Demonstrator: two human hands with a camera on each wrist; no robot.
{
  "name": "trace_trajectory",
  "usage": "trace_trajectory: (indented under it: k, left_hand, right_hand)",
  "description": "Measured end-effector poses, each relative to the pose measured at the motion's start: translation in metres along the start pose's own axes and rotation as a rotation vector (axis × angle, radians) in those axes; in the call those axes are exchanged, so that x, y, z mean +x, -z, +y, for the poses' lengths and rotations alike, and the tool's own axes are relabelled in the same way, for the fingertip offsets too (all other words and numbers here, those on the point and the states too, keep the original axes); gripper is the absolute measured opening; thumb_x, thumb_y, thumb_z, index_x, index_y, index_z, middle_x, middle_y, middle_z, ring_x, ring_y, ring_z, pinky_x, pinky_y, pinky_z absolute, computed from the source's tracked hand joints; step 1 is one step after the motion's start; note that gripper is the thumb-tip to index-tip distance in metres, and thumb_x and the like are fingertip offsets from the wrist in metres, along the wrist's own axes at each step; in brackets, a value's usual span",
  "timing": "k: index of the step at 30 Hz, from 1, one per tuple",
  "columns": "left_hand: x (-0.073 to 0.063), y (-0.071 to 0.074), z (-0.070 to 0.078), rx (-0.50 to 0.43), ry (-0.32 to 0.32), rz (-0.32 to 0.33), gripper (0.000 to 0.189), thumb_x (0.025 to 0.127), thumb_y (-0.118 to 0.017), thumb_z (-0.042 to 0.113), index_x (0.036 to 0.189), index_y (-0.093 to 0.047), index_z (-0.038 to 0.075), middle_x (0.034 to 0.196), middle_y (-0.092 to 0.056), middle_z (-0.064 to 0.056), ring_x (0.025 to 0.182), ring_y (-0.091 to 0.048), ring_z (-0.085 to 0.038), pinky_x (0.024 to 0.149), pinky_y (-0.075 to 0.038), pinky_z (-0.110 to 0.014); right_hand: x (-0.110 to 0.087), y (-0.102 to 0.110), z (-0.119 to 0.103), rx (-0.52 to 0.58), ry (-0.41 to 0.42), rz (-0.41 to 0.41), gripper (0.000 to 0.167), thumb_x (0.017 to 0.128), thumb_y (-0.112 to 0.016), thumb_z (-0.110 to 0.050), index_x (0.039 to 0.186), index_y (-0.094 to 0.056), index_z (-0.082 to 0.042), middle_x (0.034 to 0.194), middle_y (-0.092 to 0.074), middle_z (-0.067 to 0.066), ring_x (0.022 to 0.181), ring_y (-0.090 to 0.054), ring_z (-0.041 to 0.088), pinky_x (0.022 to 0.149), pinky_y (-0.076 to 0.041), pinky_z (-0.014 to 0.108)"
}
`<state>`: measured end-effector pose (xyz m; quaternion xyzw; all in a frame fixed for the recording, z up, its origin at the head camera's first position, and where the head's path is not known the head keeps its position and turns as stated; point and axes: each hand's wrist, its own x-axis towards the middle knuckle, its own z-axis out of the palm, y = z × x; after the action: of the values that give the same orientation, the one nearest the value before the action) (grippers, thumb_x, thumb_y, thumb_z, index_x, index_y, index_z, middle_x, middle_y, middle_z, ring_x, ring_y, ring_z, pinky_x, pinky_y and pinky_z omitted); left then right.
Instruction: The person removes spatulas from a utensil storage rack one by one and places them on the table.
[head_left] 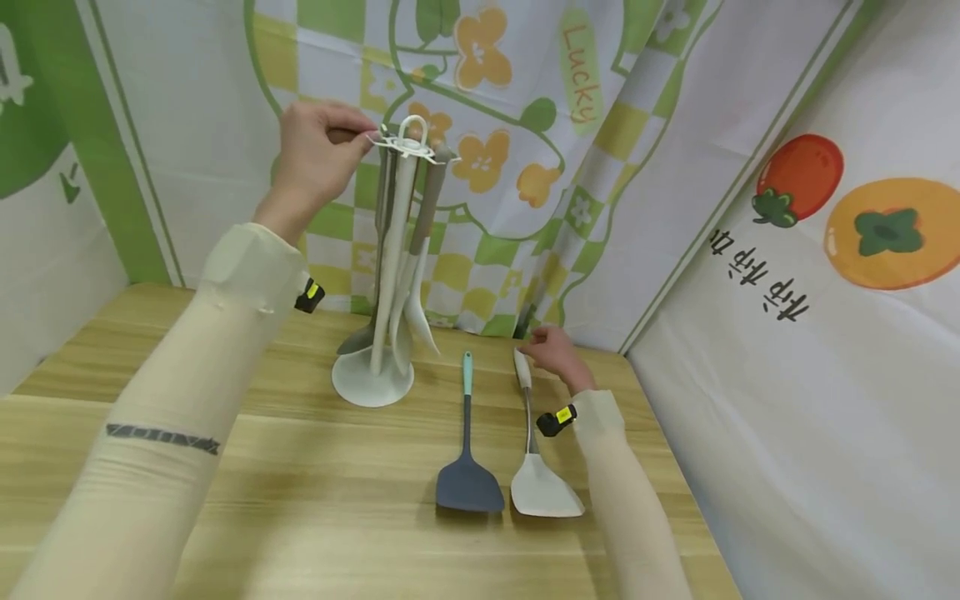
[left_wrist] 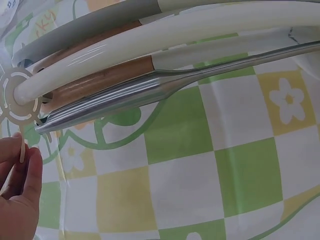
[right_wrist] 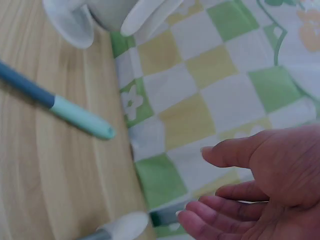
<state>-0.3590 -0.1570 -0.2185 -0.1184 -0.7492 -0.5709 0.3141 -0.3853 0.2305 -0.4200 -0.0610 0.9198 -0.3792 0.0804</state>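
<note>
A white utensil rack (head_left: 372, 387) stands on the table, with several kitchen utensils hanging from its top ring, among them a dark ladle (head_left: 360, 340). My left hand (head_left: 318, 154) pinches one of the ring's hooks between thumb and fingertips; in the left wrist view that hook is bare, beside a steel handle (left_wrist: 105, 102). At the right lies a white-headed spatula (head_left: 546, 490), its pale handle pointing to the curtain. My right hand (head_left: 557, 352) hovers by that handle end (right_wrist: 129, 226), fingers loosely bent and apart from it. Left of it lies a dark blue spatula (head_left: 468, 487) with a mint handle (right_wrist: 82, 118).
A patterned curtain (head_left: 480, 275) hangs along the table's back edge, close behind the rack. White cloth printed with fruit (head_left: 888, 237) borders the right side. The wooden table (head_left: 322, 508) stretches toward the front.
</note>
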Motion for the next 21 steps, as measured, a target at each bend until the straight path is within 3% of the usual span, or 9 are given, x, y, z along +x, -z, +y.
trace_trajectory:
  k: [13,17,21]
  left_hand:
    - [-0.003,-0.005,-0.003,0.012,-0.013,0.025,0.015,0.093,-0.071,0.002,0.104,-0.076,-0.007,0.11,-0.073,-0.014,0.078,-0.066,0.003,0.081,-0.059,-0.013]
    - [-0.003,-0.005,-0.005,0.019,-0.022,0.036,0.014,0.094,-0.071,0.002,0.103,-0.077,-0.007,0.109,-0.074,-0.015,0.077,-0.067,0.005,0.08,-0.06,-0.013]
    - [-0.001,-0.003,-0.004,-0.002,-0.02,0.047,0.014,0.093,-0.071,0.001,0.102,-0.076,-0.008,0.107,-0.075,-0.015,0.076,-0.067,0.004,0.079,-0.06,-0.013]
  right_hand:
    - [-0.006,-0.013,-0.059,0.118,0.263,0.118,0.045,0.101,-0.062,-0.014,0.143,-0.054,-0.001,0.133,-0.062,0.02,0.117,-0.063,0.035,0.088,-0.063,0.043]
    - [-0.006,-0.017,-0.081,0.217,0.349,0.149,0.045,0.101,-0.061,-0.009,0.145,-0.052,-0.001,0.13,-0.061,0.023,0.112,-0.064,0.036,0.09,-0.062,0.049]
    - [-0.006,-0.017,-0.105,0.314,0.424,0.192,0.047,0.1,-0.059,-0.006,0.145,-0.05,-0.001,0.13,-0.06,0.024,0.112,-0.064,0.035,0.09,-0.062,0.049]
